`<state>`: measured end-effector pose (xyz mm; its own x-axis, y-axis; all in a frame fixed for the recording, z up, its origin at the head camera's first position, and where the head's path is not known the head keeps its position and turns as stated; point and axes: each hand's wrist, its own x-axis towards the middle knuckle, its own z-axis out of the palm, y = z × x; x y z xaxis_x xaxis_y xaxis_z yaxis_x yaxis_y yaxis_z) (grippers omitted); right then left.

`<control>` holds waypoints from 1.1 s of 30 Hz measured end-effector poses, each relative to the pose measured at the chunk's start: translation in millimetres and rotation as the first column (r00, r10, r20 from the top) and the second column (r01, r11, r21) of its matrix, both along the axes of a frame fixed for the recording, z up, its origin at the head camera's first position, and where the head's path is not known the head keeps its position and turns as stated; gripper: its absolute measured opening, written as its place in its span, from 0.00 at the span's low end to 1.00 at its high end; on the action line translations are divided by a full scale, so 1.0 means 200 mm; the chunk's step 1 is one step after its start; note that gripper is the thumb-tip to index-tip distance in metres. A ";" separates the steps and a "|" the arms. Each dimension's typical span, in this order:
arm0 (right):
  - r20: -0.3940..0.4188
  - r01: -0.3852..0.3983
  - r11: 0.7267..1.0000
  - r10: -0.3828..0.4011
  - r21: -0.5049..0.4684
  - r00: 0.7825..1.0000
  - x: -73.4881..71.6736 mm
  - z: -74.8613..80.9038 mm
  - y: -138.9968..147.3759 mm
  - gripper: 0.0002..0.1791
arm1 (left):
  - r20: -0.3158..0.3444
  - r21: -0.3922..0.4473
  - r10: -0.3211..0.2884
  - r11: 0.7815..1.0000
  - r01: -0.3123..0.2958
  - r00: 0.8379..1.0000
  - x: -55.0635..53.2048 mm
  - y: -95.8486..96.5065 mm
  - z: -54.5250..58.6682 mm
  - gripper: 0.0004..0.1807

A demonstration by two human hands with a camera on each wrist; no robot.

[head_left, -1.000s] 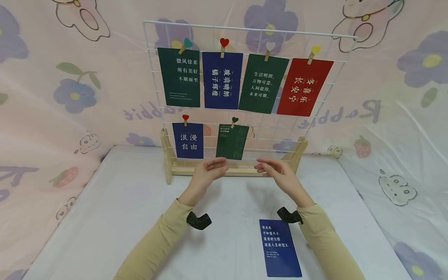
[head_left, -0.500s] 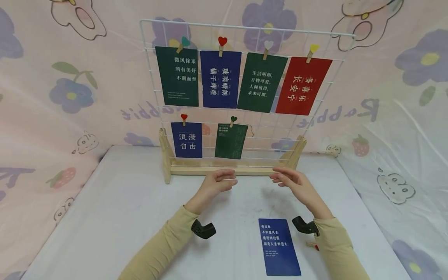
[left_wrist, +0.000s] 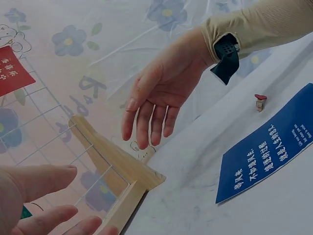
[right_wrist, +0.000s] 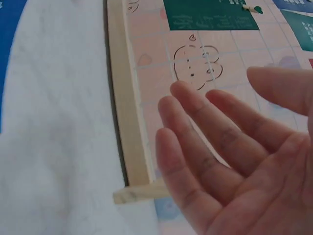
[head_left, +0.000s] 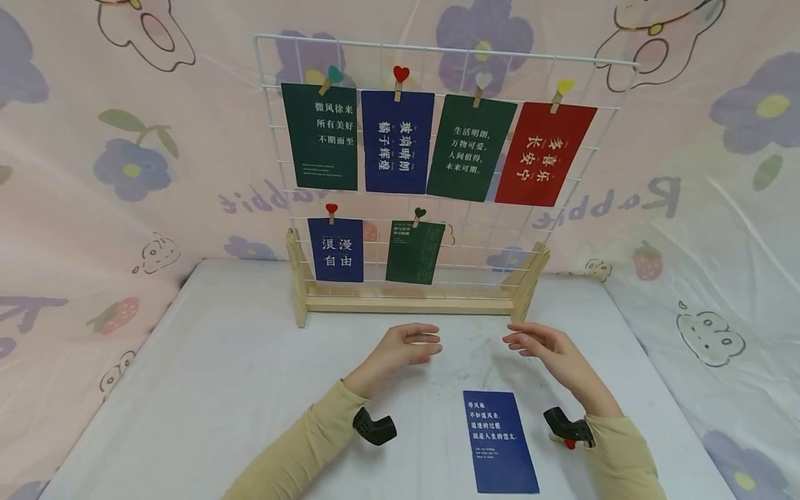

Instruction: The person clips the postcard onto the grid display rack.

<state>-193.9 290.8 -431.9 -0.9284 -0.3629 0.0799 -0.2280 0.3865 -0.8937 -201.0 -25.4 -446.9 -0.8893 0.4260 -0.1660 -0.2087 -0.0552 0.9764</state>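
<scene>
My left hand (head_left: 400, 353) hovers over the white table in front of the rack, fingers relaxed and holding nothing. Facing it from the right, my right hand (head_left: 553, 351) is likewise bare, its fingers spread in the right wrist view. Nearest to the hands, a blue card (head_left: 500, 444) with white writing lies flat on the table. To its right is a small wooden clothespin with a red heart (left_wrist: 260, 102), partly hidden in the head view by the right wrist camera. Behind the hands stands a white wire grid rack (head_left: 475, 226) on a wooden base (head_left: 406, 304).
Along the rack's upper row, heart clothespins hold green, blue and red cards, the red card (head_left: 545, 156) at the right end. Lower down hang a small blue card (head_left: 337, 271) and a small green card (head_left: 406, 260). A patterned cloth (head_left: 706, 229) encloses the table.
Both hands have drawn back from the rack's lower edge toward the front and shifted rightward. The red-heart clothespin has come into sight beside the right sleeve. The cards stay where they were.
</scene>
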 end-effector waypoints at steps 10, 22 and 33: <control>0.030 0.012 1.000 -0.012 0.012 0.999 0.08 -0.06 0.07 0.19 | 0.028 0.011 -0.020 1.000 0.020 0.999 0.03 0.02 -0.03 0.24; 0.105 0.022 0.997 -0.030 0.075 0.994 0.17 -0.09 0.19 0.22 | 0.054 -0.031 -0.043 0.998 0.045 0.998 0.09 0.06 -0.09 0.27; 0.244 0.069 0.974 -0.121 0.214 0.962 0.25 -0.08 0.28 0.25 | 0.086 -0.060 -0.061 0.996 0.067 0.994 0.13 0.11 -0.13 0.27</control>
